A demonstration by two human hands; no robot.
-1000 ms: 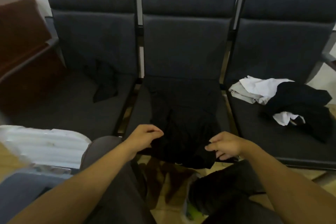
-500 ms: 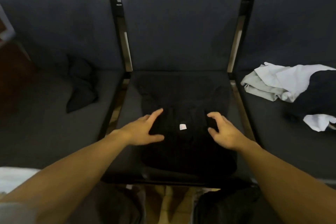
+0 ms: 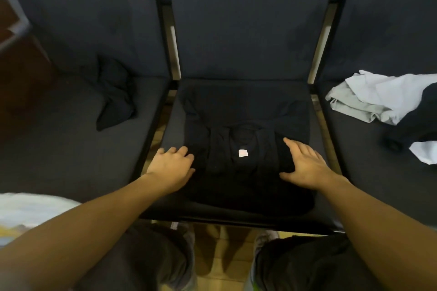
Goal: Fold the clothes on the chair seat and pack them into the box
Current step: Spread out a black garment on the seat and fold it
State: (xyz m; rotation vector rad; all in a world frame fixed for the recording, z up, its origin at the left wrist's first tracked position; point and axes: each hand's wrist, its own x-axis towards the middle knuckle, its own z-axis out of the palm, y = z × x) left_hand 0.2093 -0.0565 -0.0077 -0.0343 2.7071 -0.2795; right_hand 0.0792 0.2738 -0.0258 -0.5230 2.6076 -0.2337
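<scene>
Black shirt (image 3: 246, 156) lay on the middle chair seat (image 3: 170, 134), partly folded, white tag up. To fold cleanly, judged best to press out creases evenly before the next fold. Left hand (image 3: 171, 166) and right hand (image 3: 305, 165) rested flat on its sides, fingers spread, gripping nothing.

1. Middle chair seat (image 3: 173, 130): dark padding; black shirt (image 3: 246, 172) spread flat, covering most of it, reaching the front edge. White tag (image 3: 242, 153) faces up.
2. Left seat (image 3: 59, 149): small black garment (image 3: 113, 99) crumpled toward the back right corner.
3. Right seat (image 3: 369, 160): heap of white and black clothes (image 3: 387, 99) near the back.
</scene>
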